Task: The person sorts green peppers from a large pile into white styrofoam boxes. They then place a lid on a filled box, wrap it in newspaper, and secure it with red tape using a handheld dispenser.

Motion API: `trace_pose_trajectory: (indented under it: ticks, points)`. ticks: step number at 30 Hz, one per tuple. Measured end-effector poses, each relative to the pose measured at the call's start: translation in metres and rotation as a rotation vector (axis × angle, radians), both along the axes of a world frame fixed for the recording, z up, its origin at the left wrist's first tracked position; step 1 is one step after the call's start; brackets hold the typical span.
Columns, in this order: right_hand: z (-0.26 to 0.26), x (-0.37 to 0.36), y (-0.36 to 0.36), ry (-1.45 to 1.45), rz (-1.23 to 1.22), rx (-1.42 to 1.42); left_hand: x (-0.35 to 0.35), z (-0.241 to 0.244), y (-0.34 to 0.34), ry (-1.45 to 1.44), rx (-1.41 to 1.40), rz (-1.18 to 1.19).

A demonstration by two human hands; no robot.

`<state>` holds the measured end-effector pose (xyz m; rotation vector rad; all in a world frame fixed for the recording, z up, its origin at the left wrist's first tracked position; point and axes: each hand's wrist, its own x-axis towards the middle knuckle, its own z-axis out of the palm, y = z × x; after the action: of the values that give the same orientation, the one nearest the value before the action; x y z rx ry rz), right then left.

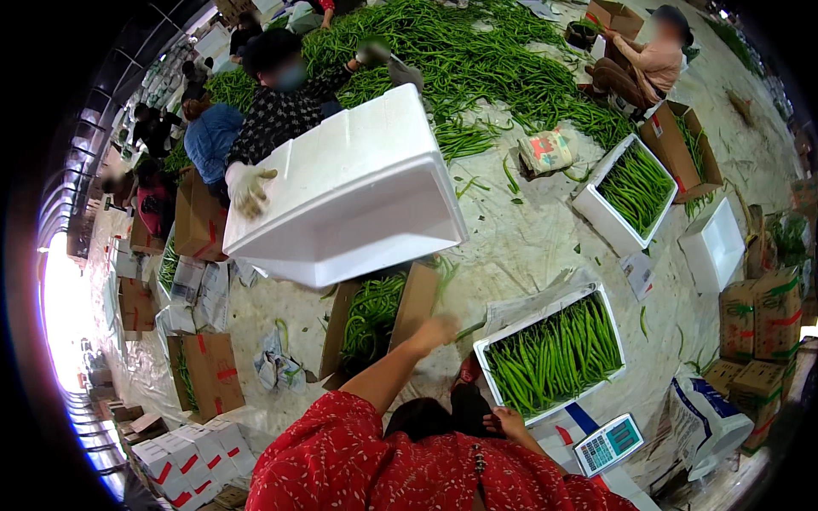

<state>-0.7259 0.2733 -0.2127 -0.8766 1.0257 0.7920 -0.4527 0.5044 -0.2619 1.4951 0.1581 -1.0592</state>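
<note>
My left hand [436, 333] is stretched forward, blurred, over the right side of an open cardboard box [414, 300] of green chili peppers [374, 313]. A single green pepper [471, 330] shows beside its fingertips; whether the hand holds it cannot be told. My right hand [505, 421] is low at the near left corner of a white foam box [480, 358], its fingers partly curled. That box holds long green peppers [555, 350] laid in rows, with newspaper [530, 306] over its far edge. A digital scale display [608, 445] lies to the right of my right hand.
A co-worker's gloved hand [250, 189] is on a large empty foam box [358, 172] tipped ahead. Behind spreads a heap of peppers [498, 57]. Another person [652, 64] sits at the upper right. Foam box [581, 201], cardboard cartons [760, 313] and a white sack [706, 421] stand at right; more cartons [214, 377] at left.
</note>
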Motion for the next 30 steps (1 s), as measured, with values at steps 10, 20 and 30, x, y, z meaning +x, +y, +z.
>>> trace_pose_trajectory:
  ticks: [10, 20, 30]
  points:
    - [-0.042, 0.037, -0.029, -0.029, -0.246, -0.065, -0.016, 0.024, -0.099, -0.416, 0.212, -0.641]
    - [-0.024, 0.031, -0.009, 0.137, -0.82, -0.22, 0.103, -0.034, -0.139, -0.094, 0.42, -0.929]
    - [-0.088, 0.02, 0.1, 0.086, -0.891, -0.484, 0.183, -0.06, -0.238, -0.219, 0.506, -1.145]
